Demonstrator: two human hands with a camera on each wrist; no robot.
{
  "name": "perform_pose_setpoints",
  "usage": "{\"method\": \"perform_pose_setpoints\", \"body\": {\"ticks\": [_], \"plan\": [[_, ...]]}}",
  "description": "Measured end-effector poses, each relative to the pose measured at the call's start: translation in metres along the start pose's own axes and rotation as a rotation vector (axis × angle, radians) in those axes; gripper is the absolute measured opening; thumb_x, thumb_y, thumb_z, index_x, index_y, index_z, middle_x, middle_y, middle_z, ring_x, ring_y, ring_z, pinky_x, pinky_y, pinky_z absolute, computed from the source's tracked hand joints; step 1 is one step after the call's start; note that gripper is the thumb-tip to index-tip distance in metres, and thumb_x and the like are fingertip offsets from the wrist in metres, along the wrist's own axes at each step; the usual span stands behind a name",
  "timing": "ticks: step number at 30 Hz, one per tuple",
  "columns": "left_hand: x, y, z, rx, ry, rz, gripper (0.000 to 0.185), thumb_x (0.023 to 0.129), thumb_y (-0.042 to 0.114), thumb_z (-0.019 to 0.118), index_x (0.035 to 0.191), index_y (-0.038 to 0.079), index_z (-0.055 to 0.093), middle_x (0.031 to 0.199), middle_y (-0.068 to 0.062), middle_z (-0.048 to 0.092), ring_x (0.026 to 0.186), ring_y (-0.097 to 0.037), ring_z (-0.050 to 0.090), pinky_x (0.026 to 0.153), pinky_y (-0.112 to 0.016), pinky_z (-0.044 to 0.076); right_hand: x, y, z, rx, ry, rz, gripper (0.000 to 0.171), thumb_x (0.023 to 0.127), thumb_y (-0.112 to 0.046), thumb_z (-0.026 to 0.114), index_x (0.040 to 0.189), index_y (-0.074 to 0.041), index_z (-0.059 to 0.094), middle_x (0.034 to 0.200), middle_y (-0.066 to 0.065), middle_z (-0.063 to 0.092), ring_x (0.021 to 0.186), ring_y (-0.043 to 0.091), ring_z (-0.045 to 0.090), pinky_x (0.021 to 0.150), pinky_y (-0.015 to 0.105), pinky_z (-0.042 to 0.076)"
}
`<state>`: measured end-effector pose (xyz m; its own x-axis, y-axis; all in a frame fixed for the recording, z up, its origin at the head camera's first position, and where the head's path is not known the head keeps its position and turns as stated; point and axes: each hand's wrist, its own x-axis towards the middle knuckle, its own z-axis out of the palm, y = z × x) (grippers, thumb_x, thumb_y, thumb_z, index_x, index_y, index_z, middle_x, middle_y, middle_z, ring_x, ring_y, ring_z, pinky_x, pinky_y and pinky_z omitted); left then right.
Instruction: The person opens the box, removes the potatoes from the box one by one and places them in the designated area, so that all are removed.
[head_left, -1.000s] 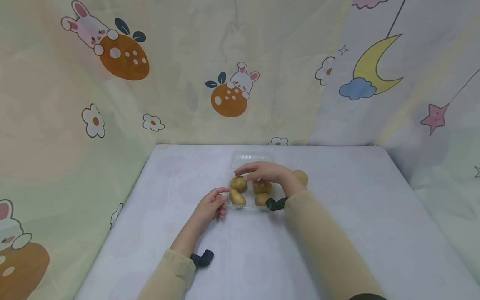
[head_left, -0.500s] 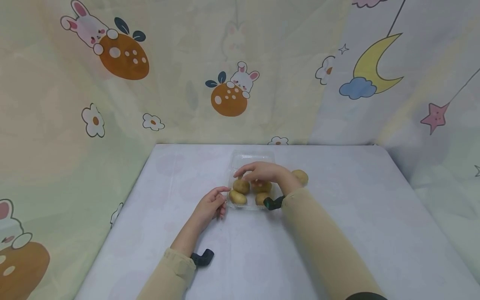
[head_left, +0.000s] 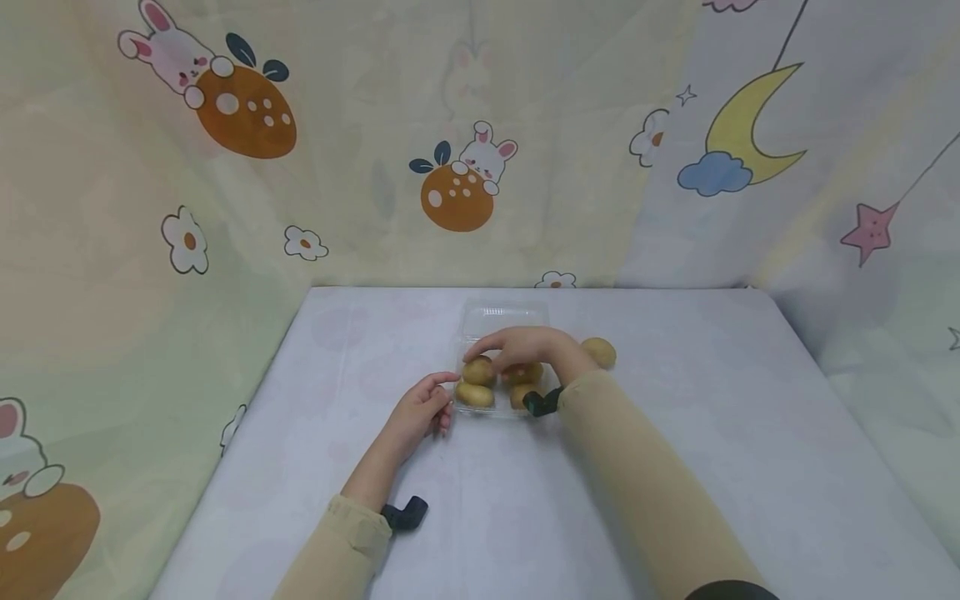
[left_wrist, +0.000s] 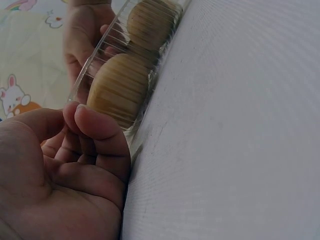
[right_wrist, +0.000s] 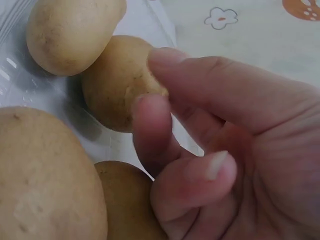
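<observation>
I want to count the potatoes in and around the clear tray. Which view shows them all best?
The head view: four potatoes sit in the clear tray and a fifth lies outside on the table. The left wrist view shows only two through the tray wall; the right wrist view shows four close up, cropped.

Home-like corner, cartoon bunny curtains (head_left: 457, 179), covered table (head_left: 675, 433)

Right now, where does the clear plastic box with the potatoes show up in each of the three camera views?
Head: the clear plastic box sits mid-table, partly under the right hand.
Left wrist: its ribbed side wall runs up from the left hand at its corner.
Right wrist: only its clear floor shows, upper left.
Shared landmark: the potatoes inside.
</observation>
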<state>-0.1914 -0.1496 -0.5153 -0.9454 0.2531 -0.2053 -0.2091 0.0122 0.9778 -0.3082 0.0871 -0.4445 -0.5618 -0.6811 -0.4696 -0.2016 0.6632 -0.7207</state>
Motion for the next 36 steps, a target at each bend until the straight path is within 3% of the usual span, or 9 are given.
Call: {"method": "perform_pose_setpoints", "body": {"ticks": [5,13,36], "plan": [[0.000,0.000,0.000,0.001,-0.005,-0.004,0.031,0.103,0.014,0.050,0.134,0.016,0.054,0.077,-0.003,0.054,0.063,-0.016,0.053,0.057,-0.028,0.050,0.003,-0.005,0.000,-0.006,-0.040,0.031,0.039,0.093,-0.024,0.066,0.125,-0.046,0.061,0.130,-0.002,0.054,0.062,0.017,0.051,0.060,0.029,0.044],[0.000,0.001,0.001,-0.004,0.006,-0.013,0.029,0.102,0.015,0.052,0.131,0.018,0.056,0.077,-0.004,0.054,0.063,-0.016,0.052,0.057,-0.028,0.049,0.000,-0.017,0.004,-0.008,-0.057,0.049,0.045,0.095,-0.016,0.062,0.136,-0.033,0.057,0.128,0.002,0.054,0.064,0.016,0.052,0.058,0.026,0.042],[0.000,0.000,0.001,0.020,0.014,-0.016,0.029,0.103,0.017,0.051,0.131,0.022,0.057,0.079,-0.004,0.055,0.064,-0.017,0.052,0.058,-0.029,0.050,0.009,-0.012,0.002,0.006,-0.067,0.074,0.042,0.093,-0.022,0.067,0.133,-0.035,0.060,0.121,-0.001,0.060,0.064,0.011,0.054,0.054,0.022,0.042]]}}
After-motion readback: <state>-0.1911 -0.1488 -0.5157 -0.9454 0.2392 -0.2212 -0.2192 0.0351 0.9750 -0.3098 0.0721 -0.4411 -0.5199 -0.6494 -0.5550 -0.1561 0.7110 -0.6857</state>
